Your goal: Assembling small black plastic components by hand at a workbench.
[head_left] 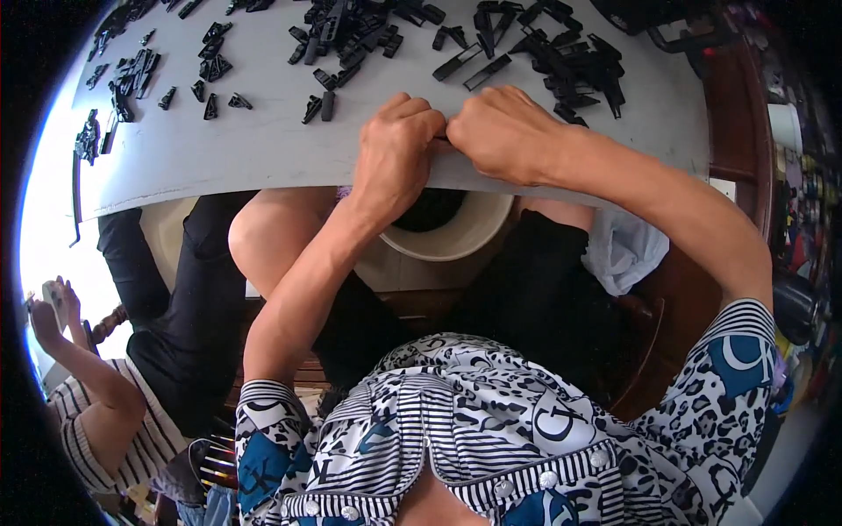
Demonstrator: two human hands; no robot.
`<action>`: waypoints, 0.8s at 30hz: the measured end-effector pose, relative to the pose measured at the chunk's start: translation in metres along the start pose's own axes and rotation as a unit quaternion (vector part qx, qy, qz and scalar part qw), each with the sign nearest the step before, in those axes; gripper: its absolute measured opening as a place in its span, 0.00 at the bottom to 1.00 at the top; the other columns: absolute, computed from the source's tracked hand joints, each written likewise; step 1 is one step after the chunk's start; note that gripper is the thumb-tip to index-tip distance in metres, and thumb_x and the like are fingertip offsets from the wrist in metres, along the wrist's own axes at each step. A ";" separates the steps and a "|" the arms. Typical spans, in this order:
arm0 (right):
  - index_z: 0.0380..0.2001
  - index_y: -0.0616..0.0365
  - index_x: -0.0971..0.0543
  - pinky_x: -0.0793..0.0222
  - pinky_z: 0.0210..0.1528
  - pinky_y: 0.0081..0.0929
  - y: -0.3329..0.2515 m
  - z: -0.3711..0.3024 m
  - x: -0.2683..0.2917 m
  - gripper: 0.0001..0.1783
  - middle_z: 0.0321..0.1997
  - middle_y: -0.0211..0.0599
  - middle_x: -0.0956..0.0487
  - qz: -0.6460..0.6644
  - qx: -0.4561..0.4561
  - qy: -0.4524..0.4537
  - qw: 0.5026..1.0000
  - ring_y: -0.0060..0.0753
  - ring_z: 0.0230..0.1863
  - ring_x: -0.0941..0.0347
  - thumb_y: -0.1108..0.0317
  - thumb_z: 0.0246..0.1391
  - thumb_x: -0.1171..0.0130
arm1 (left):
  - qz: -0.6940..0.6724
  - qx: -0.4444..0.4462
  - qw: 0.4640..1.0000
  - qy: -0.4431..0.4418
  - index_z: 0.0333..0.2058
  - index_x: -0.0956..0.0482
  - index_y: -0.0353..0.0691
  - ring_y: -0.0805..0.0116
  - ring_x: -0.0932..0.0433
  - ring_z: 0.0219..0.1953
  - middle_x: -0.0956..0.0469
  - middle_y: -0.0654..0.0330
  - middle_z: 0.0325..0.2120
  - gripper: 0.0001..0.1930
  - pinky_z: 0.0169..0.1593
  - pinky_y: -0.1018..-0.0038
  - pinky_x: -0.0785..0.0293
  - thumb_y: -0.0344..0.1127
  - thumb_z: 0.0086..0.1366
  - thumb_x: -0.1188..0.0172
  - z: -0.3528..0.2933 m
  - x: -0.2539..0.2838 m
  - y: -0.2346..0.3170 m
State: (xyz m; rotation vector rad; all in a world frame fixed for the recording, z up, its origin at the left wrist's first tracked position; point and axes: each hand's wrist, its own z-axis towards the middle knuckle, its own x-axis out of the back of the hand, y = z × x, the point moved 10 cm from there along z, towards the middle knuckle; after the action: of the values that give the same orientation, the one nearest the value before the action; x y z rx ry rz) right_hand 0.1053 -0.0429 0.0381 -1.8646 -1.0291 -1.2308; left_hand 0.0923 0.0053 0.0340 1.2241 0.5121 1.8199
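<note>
My left hand (399, 145) and my right hand (502, 133) meet at the table's near edge, their closed fingers almost touching. Between them shows a sliver of a small black part (441, 138); the fingers hide most of it. Beyond my hands, a pile of black plastic parts (338, 31) lies at the far middle, and another heap of black parts (566, 66) is to the right. Two long flat black pieces (488, 73) rest just past my right hand. A short black piece (328, 106) lies left of my left hand.
The grey tabletop (254, 149) carries small black clips (210, 107) at left. Below its edge, between my knees, stands a cream bucket (493, 230) with dark contents. A white plastic bag (624, 250) hangs at right. At left, another person's hand (46, 323) holds a phone-like object.
</note>
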 end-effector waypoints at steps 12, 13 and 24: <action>0.28 0.60 0.31 0.35 0.30 0.44 0.024 -0.041 -0.011 0.10 0.26 0.43 0.27 0.100 -0.061 0.095 0.989 0.52 0.31 0.28 0.66 0.52 0.43 | -0.038 0.030 0.999 -0.015 0.23 0.23 0.36 0.56 0.30 0.32 0.28 0.57 0.24 0.07 0.35 0.64 0.31 0.24 0.42 0.35 -0.003 -0.002 -0.006; 0.28 0.60 0.31 0.35 0.30 0.44 0.023 -0.044 -0.010 0.10 0.26 0.43 0.27 0.100 -0.062 0.094 0.989 0.52 0.31 0.28 0.66 0.52 0.43 | -0.039 0.034 0.999 -0.016 0.23 0.23 0.35 0.56 0.30 0.32 0.28 0.57 0.24 0.07 0.36 0.64 0.31 0.24 0.42 0.35 -0.004 -0.002 -0.007; 0.26 0.60 0.31 0.34 0.30 0.44 0.029 -0.037 -0.012 0.11 0.24 0.43 0.25 0.089 -0.086 0.115 0.986 0.52 0.31 0.27 0.66 0.49 0.40 | -0.025 0.035 0.999 -0.024 0.24 0.22 0.36 0.56 0.30 0.33 0.27 0.58 0.24 0.07 0.37 0.64 0.31 0.25 0.42 0.35 -0.003 -0.005 -0.007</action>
State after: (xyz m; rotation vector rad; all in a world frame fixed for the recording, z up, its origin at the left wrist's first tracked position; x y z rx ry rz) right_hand 0.1129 -0.0913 0.0361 -1.8439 -0.6354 -1.4240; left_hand 0.0932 0.0054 0.0256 1.2883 0.5771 1.7395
